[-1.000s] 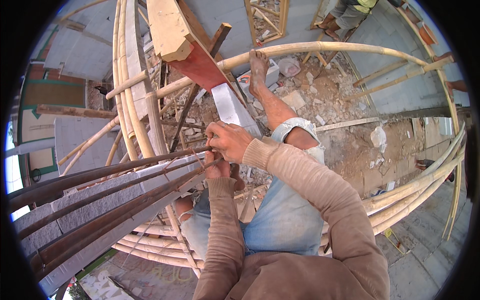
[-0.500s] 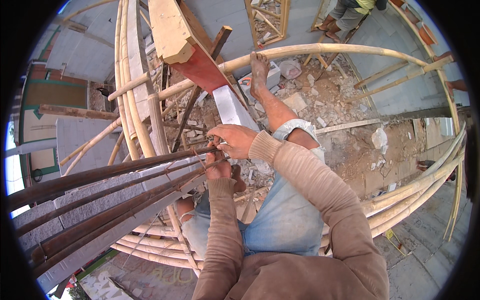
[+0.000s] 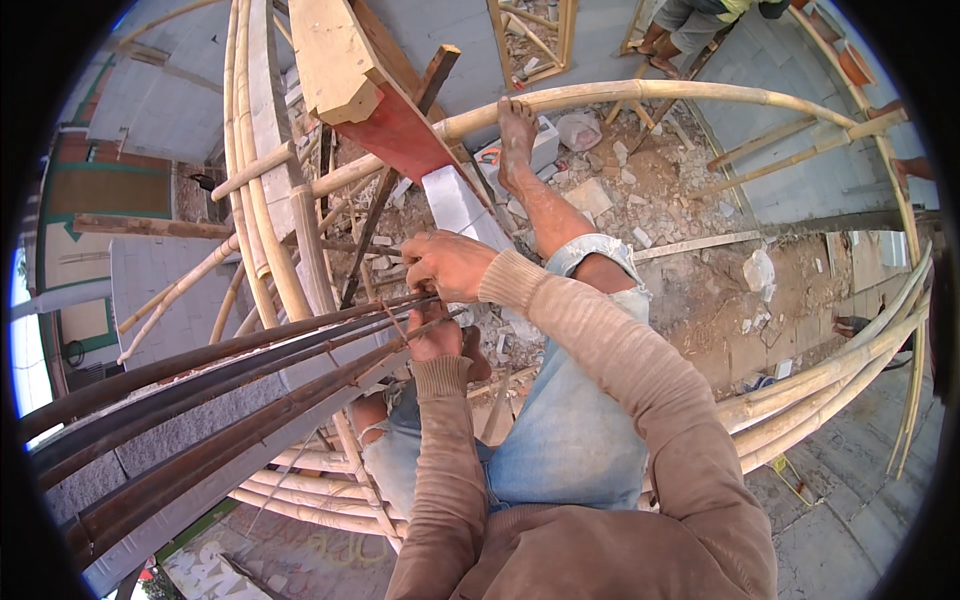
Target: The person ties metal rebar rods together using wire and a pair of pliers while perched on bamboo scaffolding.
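Several long brown steel reinforcing bars (image 3: 230, 385) run in from the left, with thin wire ties around them, and their ends reach my hands. My left hand (image 3: 436, 338) is closed around the bar ends from below, its fingers partly hidden behind the steel. Just above the bar ends, my right hand (image 3: 450, 266) is bent with thumb and fingers pressed together. Whatever it pinches is too small to make out. Under the bars lies a grey block wall top (image 3: 190, 425).
Bamboo poles (image 3: 640, 90) form scaffolding around me, and my bare foot (image 3: 517, 130) rests against one. A wooden form board (image 3: 340, 60) with a red side rises ahead, near a white block (image 3: 460, 205). Rubble (image 3: 590, 195) covers the ground below. Another person (image 3: 690, 35) stands at the far right.
My right hand has lifted slightly up and left from the bar ends. The middle bars have shifted up closer to the top bar. My left hand stays at the bar ends.
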### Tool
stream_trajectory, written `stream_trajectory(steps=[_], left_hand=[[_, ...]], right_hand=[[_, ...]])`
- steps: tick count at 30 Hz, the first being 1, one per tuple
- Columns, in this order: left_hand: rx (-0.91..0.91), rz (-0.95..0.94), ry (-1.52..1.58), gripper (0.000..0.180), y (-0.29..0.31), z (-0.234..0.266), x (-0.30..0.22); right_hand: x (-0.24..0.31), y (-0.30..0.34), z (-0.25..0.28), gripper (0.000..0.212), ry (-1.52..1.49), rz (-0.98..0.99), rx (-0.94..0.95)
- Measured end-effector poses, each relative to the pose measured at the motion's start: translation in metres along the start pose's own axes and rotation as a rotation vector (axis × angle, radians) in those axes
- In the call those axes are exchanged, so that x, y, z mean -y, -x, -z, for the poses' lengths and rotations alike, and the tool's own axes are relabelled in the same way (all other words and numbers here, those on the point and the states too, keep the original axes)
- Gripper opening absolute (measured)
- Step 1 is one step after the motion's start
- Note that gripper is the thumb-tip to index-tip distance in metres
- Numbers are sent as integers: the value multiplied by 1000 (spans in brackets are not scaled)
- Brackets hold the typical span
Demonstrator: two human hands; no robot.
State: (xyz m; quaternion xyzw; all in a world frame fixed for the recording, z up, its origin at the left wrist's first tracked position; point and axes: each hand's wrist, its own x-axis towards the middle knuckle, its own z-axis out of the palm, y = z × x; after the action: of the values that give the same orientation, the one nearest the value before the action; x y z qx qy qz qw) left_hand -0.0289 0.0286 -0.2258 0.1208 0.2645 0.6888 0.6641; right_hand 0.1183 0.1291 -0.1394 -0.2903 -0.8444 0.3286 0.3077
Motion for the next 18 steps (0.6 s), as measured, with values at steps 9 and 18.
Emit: stream_trajectory(steps=[9, 18], left_hand=[[18, 13, -51, 37, -6, 19, 5], [7, 70, 2, 31, -5, 21, 3]], right_hand=[[8, 13, 15, 18, -25, -92, 85], [8, 22, -3, 15, 18, -52, -9]])
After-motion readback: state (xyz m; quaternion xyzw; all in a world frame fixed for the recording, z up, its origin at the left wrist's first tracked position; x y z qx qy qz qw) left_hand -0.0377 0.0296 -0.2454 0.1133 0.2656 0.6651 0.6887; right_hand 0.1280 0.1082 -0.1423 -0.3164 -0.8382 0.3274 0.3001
